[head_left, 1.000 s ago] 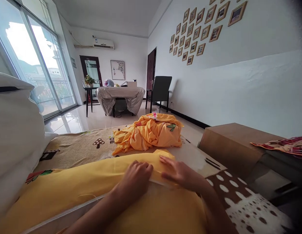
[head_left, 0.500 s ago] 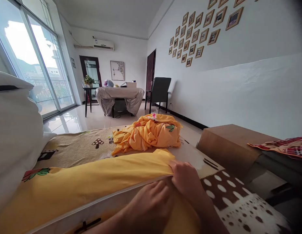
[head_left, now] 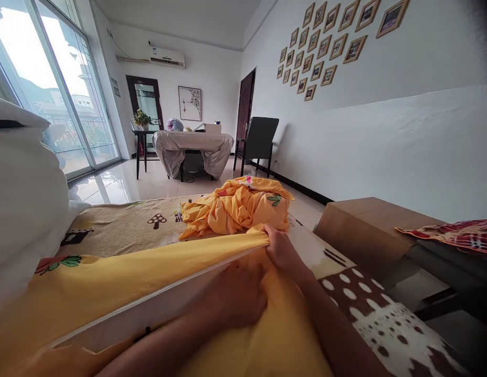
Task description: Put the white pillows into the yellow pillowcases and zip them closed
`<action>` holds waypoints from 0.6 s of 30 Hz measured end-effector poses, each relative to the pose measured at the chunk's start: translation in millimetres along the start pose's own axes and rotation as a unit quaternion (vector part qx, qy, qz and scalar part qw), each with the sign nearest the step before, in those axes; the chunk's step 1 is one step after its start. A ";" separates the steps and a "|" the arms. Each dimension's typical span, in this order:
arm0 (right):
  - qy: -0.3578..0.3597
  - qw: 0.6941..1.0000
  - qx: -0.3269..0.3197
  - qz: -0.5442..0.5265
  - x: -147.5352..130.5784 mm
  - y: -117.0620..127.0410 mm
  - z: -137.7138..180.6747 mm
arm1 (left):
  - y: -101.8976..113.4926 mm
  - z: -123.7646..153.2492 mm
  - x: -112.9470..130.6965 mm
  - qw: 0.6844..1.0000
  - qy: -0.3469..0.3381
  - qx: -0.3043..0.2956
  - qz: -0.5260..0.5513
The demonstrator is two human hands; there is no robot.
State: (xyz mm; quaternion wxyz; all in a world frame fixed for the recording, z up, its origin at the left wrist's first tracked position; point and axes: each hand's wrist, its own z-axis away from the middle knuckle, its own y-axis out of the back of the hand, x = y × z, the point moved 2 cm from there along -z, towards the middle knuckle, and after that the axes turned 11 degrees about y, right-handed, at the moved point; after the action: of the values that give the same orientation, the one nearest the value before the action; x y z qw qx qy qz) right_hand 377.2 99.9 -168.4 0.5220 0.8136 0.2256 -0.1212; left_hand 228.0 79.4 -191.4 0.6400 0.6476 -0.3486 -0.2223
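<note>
A long pillow in a yellow pillowcase (head_left: pixel 121 272) lies across the bed in front of me. A white zipper band (head_left: pixel 157 309) runs along its open edge. My right hand (head_left: pixel 280 250) pinches the far corner of the yellow case and holds it lifted. My left hand (head_left: pixel 235 296) is curled, pressing into the yellow fabric just below the white band. A crumpled heap of yellow cloth (head_left: pixel 235 207) lies on the bed beyond my hands.
The bed wears a beige and brown patterned cover (head_left: pixel 121 230). White bedding (head_left: pixel 23 199) is stacked at my left. A brown cardboard box (head_left: pixel 365 230) stands at the right with a red checked cloth (head_left: pixel 455 233) beside it. A covered table (head_left: pixel 194 149) and a chair (head_left: pixel 259 141) stand far off.
My right hand has gone from lying flat on the case to gripping its corner and raising it. My left hand slid toward me under the white edge.
</note>
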 end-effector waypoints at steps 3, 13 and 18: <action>0.033 0.980 0.015 -0.194 17.0 -10.3 -2.8 | -2.8 -4.5 -3.9 1.000 0.008 -0.005 0.025; 0.045 0.997 -0.023 -0.056 31.7 -5.1 13.5 | -5.1 -12.2 -1.2 0.988 -0.065 0.032 0.137; -0.034 0.980 0.041 0.191 20.2 -3.7 19.6 | -1.9 -17.3 5.3 0.990 -0.085 0.051 0.098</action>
State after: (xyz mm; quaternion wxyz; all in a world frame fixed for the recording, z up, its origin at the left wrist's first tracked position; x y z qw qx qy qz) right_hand 393.6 88.3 -188.4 0.5093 0.8577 0.0431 -0.0562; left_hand 244.5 87.1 -191.0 0.5930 0.6207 -0.4744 -0.1949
